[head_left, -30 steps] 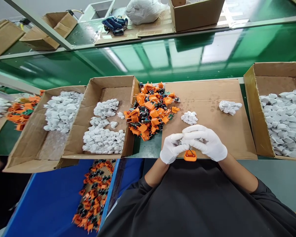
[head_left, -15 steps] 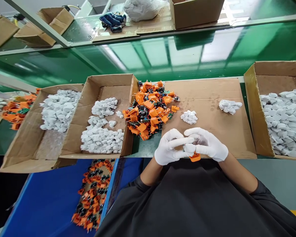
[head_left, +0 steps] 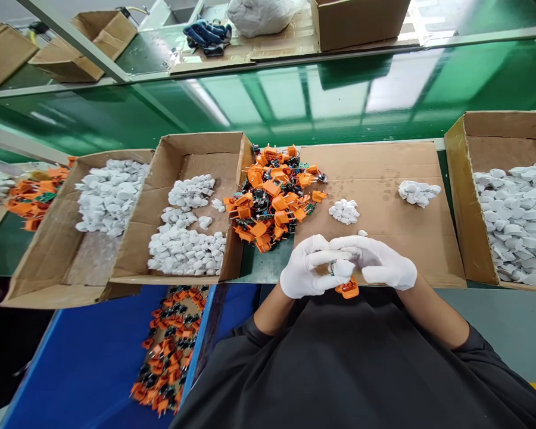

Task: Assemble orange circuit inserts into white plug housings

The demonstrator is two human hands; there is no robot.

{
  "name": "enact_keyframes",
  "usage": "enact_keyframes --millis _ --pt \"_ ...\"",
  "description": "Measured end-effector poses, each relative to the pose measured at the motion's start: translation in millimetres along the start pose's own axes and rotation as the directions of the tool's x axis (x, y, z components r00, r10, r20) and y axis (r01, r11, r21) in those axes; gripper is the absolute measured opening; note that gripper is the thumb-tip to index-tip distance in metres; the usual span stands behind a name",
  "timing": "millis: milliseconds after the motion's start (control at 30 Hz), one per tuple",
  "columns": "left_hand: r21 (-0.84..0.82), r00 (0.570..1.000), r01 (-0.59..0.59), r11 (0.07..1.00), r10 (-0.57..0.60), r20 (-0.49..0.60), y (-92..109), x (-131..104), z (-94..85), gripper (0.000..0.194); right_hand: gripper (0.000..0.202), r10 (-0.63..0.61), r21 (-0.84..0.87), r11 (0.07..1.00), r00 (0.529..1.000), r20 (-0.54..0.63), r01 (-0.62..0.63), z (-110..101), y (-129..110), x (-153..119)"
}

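Note:
My left hand (head_left: 308, 268), in a white glove, is closed on an orange plug housing (head_left: 349, 288) with a white piece (head_left: 343, 269) and a bit of circuit board at its upper side. My right hand (head_left: 379, 261), also gloved, has its fingers stretched over the top of the part, touching the left fingertips. Its thumb stands apart from the housing. Just beyond the right knuckles lies a single small white piece (head_left: 362, 233). A small heap of white pieces (head_left: 344, 211) rests farther back on the cardboard sheet (head_left: 375, 173).
Left of the sheet is a pile of orange plug housings with circuit boards (head_left: 272, 202). Open cartons of white pieces stand left (head_left: 232, 238) and right (head_left: 473, 238). Another white heap (head_left: 418, 193) sits at the sheet's right. Below left, a blue bin (head_left: 89, 351) adjoins more orange parts.
My right thumb has moved off the orange housing, and the housing has tilted and shifted slightly left. A small white piece now shows beyond my right hand.

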State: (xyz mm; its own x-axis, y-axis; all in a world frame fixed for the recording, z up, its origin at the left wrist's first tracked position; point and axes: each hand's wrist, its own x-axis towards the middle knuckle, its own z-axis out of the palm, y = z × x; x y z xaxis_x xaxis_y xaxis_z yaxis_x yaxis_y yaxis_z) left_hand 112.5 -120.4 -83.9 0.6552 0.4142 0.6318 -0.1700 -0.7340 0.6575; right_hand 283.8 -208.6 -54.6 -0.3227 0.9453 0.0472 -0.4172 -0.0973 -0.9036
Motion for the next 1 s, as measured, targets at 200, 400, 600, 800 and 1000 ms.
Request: enact_keyframes --millis 200,400,600,800,1000 --pt "0.023 1.0 0.006 1.0 -0.006 0.014 3 1 -0.1 0.029 0.036 0.068 -0.078 0.993 0.98 -0.186 -0.083 12 -3 -3" --pt "-0.015 0.999 0.023 1.0 -0.023 0.026 0 -1 3.0 0.03 0.04 0.032 -0.139 0.989 0.987 -0.155 -0.054 8 -1 -6" --pt "-0.016 0.998 -0.034 0.999 0.033 -0.048 -4 -2 4.8 0.034 0.047 0.004 -0.211 0.977 0.99 -0.14 -0.034 5 4 -7" --pt "0.051 0.999 -0.05 0.997 0.05 0.014 -6 -9 4.4 0.039 0.044 0.012 -0.279 0.96 0.995 -0.1 -0.04 5 0 -10" --pt "0.216 0.987 -0.158 0.964 0.157 0.022 1 -7 2.4 0.04 0.04 -0.003 -0.277 0.96 0.983 -0.183 -0.049 8 0 -10"
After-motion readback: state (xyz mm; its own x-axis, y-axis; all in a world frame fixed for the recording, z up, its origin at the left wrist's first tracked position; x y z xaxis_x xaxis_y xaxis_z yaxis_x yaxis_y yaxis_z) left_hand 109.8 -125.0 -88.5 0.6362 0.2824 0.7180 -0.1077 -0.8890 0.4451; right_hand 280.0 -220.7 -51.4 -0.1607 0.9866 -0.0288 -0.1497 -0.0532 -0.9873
